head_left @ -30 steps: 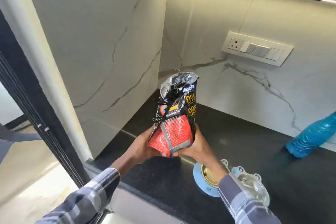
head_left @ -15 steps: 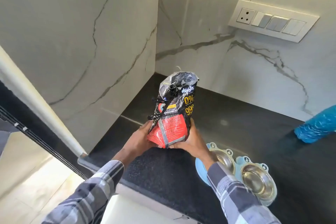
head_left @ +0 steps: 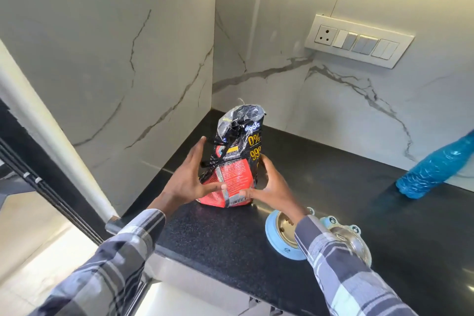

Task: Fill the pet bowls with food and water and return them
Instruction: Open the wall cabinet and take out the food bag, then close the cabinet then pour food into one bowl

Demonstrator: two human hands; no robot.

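A black and red pet food bag (head_left: 237,161), its top open and crumpled, stands upright on the black counter (head_left: 218,238) near the wall corner. My left hand (head_left: 188,179) is against the bag's left side with its fingers spread apart. At the bag's lower right, my right hand (head_left: 269,187) cups the base, fingertips on its front and thumb on its edge. A light blue double bowl stand (head_left: 275,245) with two steel bowls (head_left: 355,241) sits at the counter's front, partly hidden under my right sleeve. What the bowls contain I cannot tell.
A blue plastic water bottle (head_left: 436,169) leans at the far right of the counter. White marble walls close the corner on the left and behind, and a socket and switch panel (head_left: 359,41) is on the back wall. The counter's front edge runs just below my sleeves.
The bag was held in the air with both hands; now it stands on the counter. My left hand has opened its fingers. The view has tilted down and nearer.
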